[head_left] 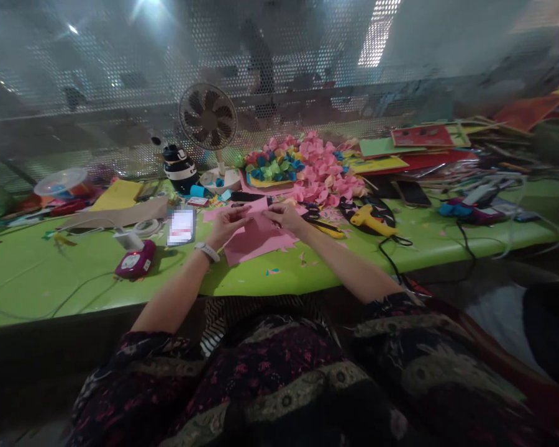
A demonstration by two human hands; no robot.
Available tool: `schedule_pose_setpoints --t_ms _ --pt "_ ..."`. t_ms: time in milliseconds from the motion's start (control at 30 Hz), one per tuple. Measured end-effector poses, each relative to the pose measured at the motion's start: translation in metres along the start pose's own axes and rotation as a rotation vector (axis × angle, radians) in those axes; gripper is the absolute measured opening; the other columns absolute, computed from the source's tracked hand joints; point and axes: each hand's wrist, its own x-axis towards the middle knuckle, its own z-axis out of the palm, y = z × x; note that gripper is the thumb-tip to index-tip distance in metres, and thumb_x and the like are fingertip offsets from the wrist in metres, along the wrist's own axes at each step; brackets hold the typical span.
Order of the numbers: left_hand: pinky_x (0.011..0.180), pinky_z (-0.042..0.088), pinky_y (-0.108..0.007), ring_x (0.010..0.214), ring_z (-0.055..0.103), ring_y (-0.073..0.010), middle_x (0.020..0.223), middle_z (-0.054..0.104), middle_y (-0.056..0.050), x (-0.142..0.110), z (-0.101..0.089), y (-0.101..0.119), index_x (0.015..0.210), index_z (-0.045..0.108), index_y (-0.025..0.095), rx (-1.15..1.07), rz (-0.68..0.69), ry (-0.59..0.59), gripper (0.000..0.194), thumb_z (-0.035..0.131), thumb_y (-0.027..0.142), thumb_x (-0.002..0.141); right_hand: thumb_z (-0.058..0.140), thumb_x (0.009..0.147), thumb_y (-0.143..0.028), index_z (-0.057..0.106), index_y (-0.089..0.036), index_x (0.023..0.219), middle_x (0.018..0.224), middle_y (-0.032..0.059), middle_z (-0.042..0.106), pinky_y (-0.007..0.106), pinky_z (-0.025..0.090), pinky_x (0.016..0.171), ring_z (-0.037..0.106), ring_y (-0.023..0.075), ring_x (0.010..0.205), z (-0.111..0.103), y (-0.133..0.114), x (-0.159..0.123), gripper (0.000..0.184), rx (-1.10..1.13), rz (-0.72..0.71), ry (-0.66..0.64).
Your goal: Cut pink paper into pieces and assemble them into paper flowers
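Observation:
My left hand (224,227), with a white watch on its wrist, pinches the left side of a piece of pink paper (258,207). On the other side, the fingers of my right hand (286,218) close on the same piece. Both hands hover just over a larger pink paper sheet (249,244) with a ragged edge, which lies on the green table. Scissors (313,213) and a yellow-handled cutter (330,230) lie to the right of my right hand. Small paper scraps (272,271) are scattered nearby.
Behind my hands rises a heap of pink paper flowers (321,164), beside green and blue ones (276,169). A fan (209,118) and black bottle (179,169) stand at the back. A yellow glue gun (371,220) lies right; a phone (181,226) and purple power box (136,259) lie left.

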Motion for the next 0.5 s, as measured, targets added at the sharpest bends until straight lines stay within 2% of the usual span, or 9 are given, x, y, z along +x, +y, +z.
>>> schedule_pose_setpoints --t_ms 167,300,433,500 --pt "0.073 0.057 -0.032 0.076 0.067 -0.0178 0.084 0.077 -0.007 0.0002 0.0006 -0.0030 0.095 0.081 0.015 0.094 0.008 -0.014 0.048 0.093 0.042 0.057 0.078 0.069 -0.057 0.065 -0.018 0.071 0.051 -0.0062 0.049 0.024 0.030 0.045 0.039 0.0079 0.047 0.0005 -0.0026 0.0025 0.041 -0.084 -0.076 -0.006" --pt "0.075 0.055 -0.036 0.076 0.065 -0.0199 0.080 0.073 -0.007 -0.0014 -0.0008 -0.0025 0.088 0.081 0.017 0.206 0.050 0.026 0.042 0.092 0.047 0.061 0.075 0.070 -0.058 0.066 -0.017 0.070 0.054 -0.0052 0.048 0.025 0.029 0.048 0.038 0.0083 0.050 0.0009 -0.0027 0.0006 0.042 -0.158 -0.186 0.024" --pt "0.091 0.052 -0.042 0.097 0.064 -0.0249 0.092 0.070 -0.009 -0.0009 -0.0013 0.0032 0.077 0.081 0.021 0.399 0.211 0.067 0.032 0.093 0.047 0.061 0.072 0.075 -0.056 0.069 -0.017 0.071 0.055 -0.0044 0.049 0.026 0.030 0.049 0.038 0.0090 0.051 0.0022 -0.0042 -0.0014 0.040 -0.198 -0.200 -0.003" --pt "0.097 0.050 -0.043 0.104 0.064 -0.0259 0.100 0.072 -0.010 -0.0018 0.0017 0.0049 0.083 0.082 0.022 0.355 0.216 0.014 0.035 0.092 0.048 0.062 0.072 0.076 -0.057 0.069 -0.017 0.071 0.057 -0.0031 0.052 0.026 0.032 0.051 0.042 0.0100 0.054 0.0034 -0.0058 -0.0028 0.040 -0.210 -0.213 -0.036"
